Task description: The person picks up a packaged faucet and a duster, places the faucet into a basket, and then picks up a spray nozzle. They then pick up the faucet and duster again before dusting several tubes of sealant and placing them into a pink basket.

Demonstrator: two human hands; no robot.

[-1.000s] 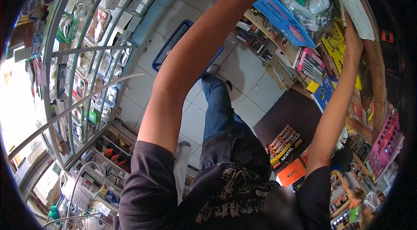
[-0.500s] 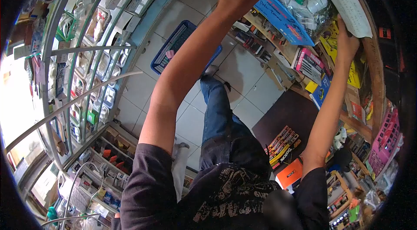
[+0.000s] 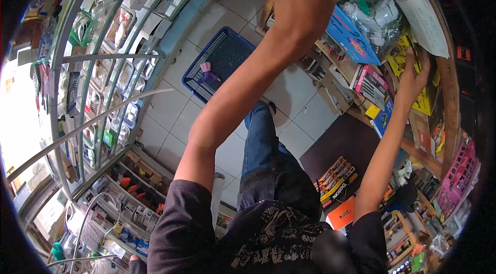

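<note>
My left hand (image 3: 305, 2) is raised at the top edge, above the front corner of a blue box (image 3: 351, 39) filled with clear plastic bags (image 3: 380, 8) of white and green parts. Its fingers look curled, but their tips are cut off by the frame; a small green bit shows beside them, and what they hold cannot be made out. My right hand (image 3: 413, 80) reaches to the shelf with thumb and fingers apart, resting against a yellow printed package (image 3: 398, 57). Just above it hangs a white sheet with handwriting (image 3: 426, 26).
A blue plastic basket (image 3: 192, 80) with a purple-pink item (image 3: 206, 71) stands on the tiled floor. Glass shelves of trays (image 3: 124, 75) line the left. Pink and blue boxes (image 3: 372, 85) sit below my right hand; an orange box (image 3: 342, 213) lies near my body.
My left hand has moved down and slightly right, coming further into view. My right hand has shifted slightly down, and its fingers show more spread. The view has shifted a little.
</note>
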